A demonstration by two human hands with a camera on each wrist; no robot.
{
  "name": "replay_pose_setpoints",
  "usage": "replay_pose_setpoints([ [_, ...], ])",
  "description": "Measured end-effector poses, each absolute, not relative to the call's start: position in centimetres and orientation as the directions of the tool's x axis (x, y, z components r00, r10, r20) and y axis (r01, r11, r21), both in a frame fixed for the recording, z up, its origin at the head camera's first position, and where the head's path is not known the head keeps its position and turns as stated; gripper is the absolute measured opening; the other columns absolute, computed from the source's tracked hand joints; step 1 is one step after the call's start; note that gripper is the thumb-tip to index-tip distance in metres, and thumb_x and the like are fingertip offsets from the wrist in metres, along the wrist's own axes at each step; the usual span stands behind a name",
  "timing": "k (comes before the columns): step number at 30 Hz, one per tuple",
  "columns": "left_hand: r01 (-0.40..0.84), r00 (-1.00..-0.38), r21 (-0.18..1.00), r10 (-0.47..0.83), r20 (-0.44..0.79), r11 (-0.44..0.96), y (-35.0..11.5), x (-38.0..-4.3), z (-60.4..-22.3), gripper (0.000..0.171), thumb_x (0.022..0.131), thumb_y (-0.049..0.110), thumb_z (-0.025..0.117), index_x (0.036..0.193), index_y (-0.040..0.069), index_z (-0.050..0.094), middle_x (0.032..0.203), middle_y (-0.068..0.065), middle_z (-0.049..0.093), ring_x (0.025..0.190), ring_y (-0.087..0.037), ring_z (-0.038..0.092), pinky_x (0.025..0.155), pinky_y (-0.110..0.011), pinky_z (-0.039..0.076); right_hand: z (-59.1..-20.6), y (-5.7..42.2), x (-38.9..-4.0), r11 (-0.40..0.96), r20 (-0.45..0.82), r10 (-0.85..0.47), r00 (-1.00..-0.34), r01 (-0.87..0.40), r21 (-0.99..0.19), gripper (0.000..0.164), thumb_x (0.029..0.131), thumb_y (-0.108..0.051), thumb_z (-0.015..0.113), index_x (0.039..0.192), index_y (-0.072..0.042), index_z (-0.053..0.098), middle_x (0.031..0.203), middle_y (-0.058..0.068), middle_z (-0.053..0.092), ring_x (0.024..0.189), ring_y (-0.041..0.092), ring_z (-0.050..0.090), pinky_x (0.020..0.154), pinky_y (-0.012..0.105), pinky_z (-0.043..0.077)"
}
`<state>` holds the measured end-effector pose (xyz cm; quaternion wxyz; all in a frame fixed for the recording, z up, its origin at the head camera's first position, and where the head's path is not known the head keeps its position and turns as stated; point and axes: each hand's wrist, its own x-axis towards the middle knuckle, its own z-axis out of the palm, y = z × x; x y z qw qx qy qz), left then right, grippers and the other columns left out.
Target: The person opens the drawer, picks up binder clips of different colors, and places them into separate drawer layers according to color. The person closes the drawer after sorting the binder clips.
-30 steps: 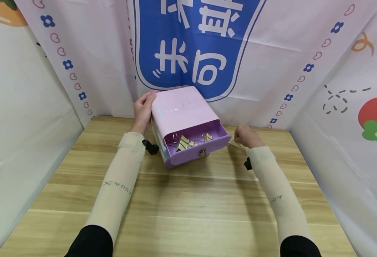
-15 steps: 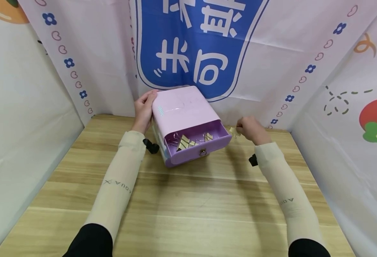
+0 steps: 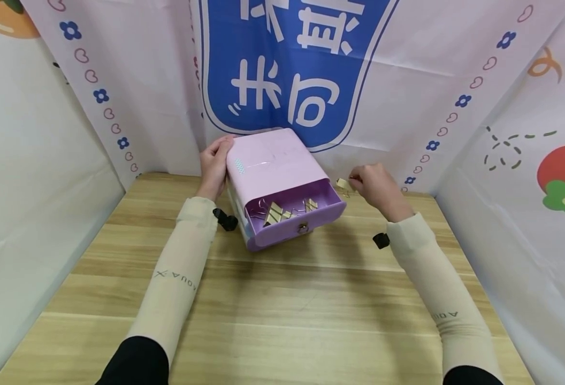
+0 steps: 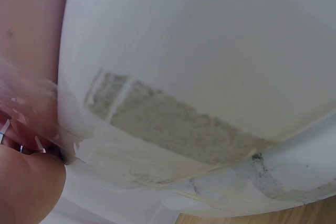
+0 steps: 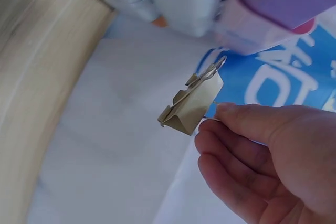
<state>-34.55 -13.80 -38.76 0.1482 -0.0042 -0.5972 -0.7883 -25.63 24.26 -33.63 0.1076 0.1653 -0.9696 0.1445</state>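
A small pink drawer box (image 3: pixel 277 160) stands at the back of the table, turned at an angle. Its purple top drawer (image 3: pixel 326 214) is pulled out, with several gold binder clips (image 3: pixel 274 214) lying inside. My left hand (image 3: pixel 214 168) grips the box at its rear left corner; in the left wrist view the box's pale side (image 4: pixel 210 51) fills most of the picture. To the right of the drawer, raised above the table, my right hand (image 3: pixel 378 188) pinches a gold binder clip (image 5: pixel 194 100) by its wire handle between thumb and fingers. The clip is apart from the drawer.
Wood-grain table (image 3: pixel 282 321) extends in front of the box. A printed cloth (image 3: pixel 383 107) hangs right behind the box, and white cloth sides (image 3: pixel 518 240) border the table. A metal ring pull (image 3: pixel 303 228) is on the drawer front.
My right hand has risen from the tabletop right of the drawer, bringing the binder clip up with it. The left hand and the box have stayed in place.
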Motion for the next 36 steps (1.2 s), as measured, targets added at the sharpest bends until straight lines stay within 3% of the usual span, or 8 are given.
replay_pose_setpoints([
  [17,0.261,-0.951,0.931,-0.233,0.203,-0.255,-13.8,-34.9,-39.0,0.036,0.101,0.029,0.072,0.129,0.005,0.075,0.138,-0.01,0.069,0.124,-0.013,0.062,0.104,-0.024,0.051,-28.4,22.2,-20.9,0.875,0.495,-0.336,-0.801,-0.46,-0.15,0.011,0.099,-0.007,0.073,0.095,-0.001,0.081,0.085,0.013,0.077,0.072,0.026,0.066,0.07,0.041,0.055],
  [32,0.266,-0.95,0.931,-0.232,0.209,-0.25,-13.7,-34.8,-39.0,0.036,0.102,0.03,0.071,0.128,0.006,0.075,0.132,-0.006,0.072,0.119,-0.013,0.063,0.099,-0.023,0.051,-26.7,17.5,-17.0,0.815,0.495,-0.463,-0.735,-0.573,-0.087,0.013,0.099,-0.01,0.074,0.106,-0.001,0.08,0.102,0.013,0.081,0.092,0.029,0.077,0.085,0.044,0.063],
  [36,0.27,-0.949,0.929,-0.235,0.212,-0.252,-13.7,-34.8,-39.0,0.034,0.102,0.031,0.072,0.126,0.007,0.076,0.129,-0.004,0.072,0.119,-0.012,0.063,0.1,-0.022,0.051,-26.6,16.0,-16.4,0.786,0.498,-0.511,-0.7,-0.616,-0.059,0.015,0.099,-0.013,0.075,0.108,-0.002,0.08,0.1,0.011,0.08,0.088,0.026,0.075,0.084,0.041,0.063],
])
